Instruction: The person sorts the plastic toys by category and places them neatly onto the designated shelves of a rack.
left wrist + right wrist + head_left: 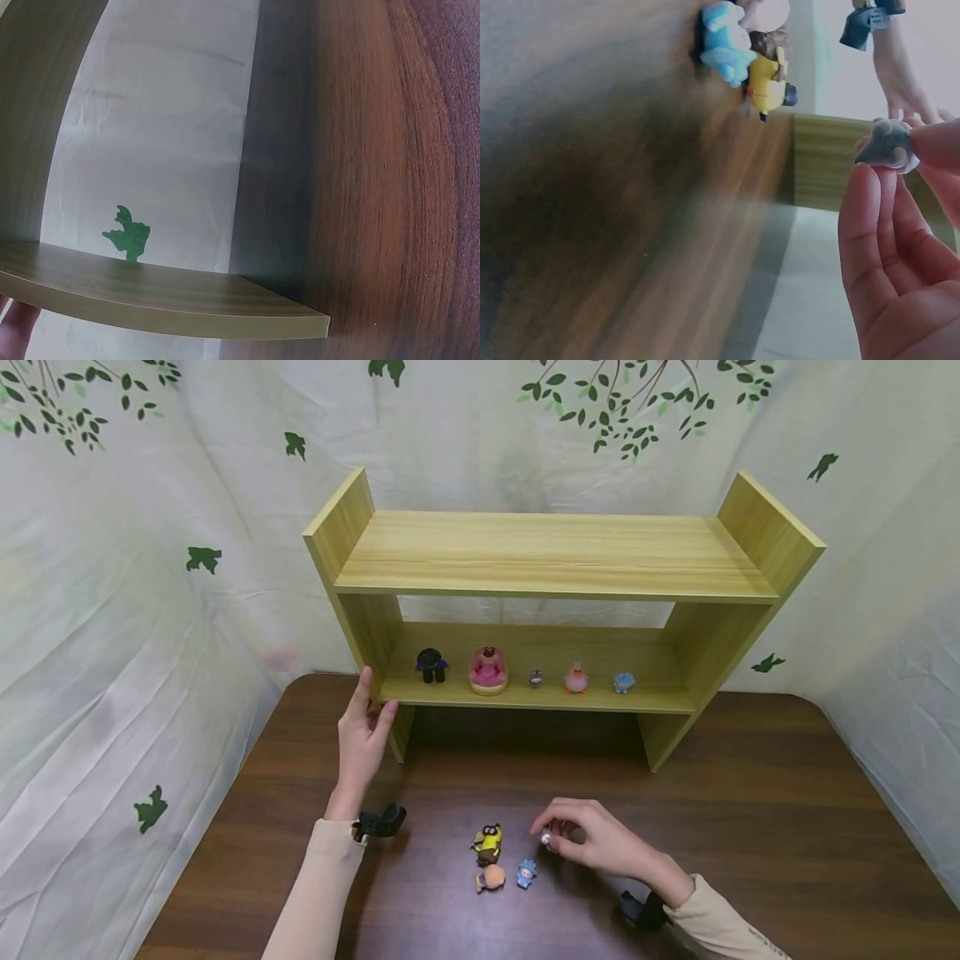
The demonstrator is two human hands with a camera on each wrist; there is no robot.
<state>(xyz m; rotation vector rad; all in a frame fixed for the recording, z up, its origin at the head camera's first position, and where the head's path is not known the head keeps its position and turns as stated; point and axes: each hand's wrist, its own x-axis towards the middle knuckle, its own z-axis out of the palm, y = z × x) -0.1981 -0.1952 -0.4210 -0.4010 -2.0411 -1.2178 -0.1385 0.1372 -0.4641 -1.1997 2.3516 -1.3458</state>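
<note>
My right hand [600, 839] pinches a small grey-and-white figurine [889, 145] between thumb and fingertips, low over the table. Left of it on the table lie a blue figurine [527, 873], a yellow-and-brown figurine [488, 845] and a figurine with a round tan head [491, 877]. With fingers extended, my left hand [360, 747] touches the left side panel of the wooden shelf [555, 556], its thumb at the front edge of the lower board. In the left wrist view, only part of that hand's fingers [16, 330] shows beyond the panel.
Along the lower board stand a black figurine [431, 666], a pink bear figurine [488, 672], a tiny grey figurine [536, 677], a pink-white duck figurine [576, 678] and a blue figurine [623, 682]. The shelf stands toward the back of the brown table [787, 827], before a leaf-printed curtain [465, 435].
</note>
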